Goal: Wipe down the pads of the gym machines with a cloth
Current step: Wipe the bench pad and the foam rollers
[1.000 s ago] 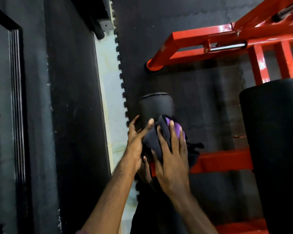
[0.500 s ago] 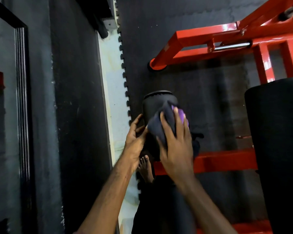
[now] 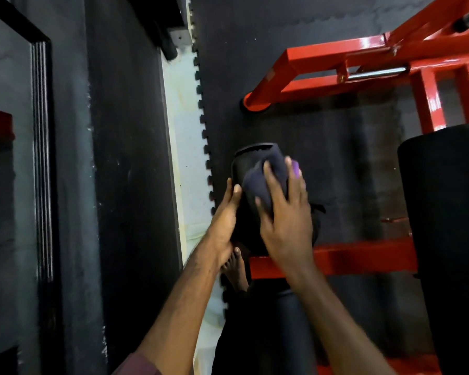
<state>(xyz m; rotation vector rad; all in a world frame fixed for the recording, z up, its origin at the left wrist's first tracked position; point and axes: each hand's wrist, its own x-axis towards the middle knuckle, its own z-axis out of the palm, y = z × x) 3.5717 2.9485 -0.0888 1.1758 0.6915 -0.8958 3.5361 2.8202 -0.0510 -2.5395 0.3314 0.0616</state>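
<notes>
A black roller pad [image 3: 244, 163] of a red gym machine stands in the middle of the view. My right hand [image 3: 287, 220] presses a dark cloth with a purple patch [image 3: 266, 182] against the pad's top and right side, fingers spread over the cloth. My left hand [image 3: 225, 217] rests flat against the pad's left side, fingers straight. The lower part of the pad is hidden behind both hands.
The red steel frame [image 3: 358, 255] runs behind and to the right of the pad. A larger black roller pad [image 3: 444, 226] fills the right edge. Black rubber floor mats [image 3: 322, 144] lie below, a dark wall [image 3: 125, 158] stands left. A bare foot [image 3: 234, 269] shows under the hands.
My right hand has slid the cloth up the pad toward its far end. My left hand has moved up along the pad's left side.
</notes>
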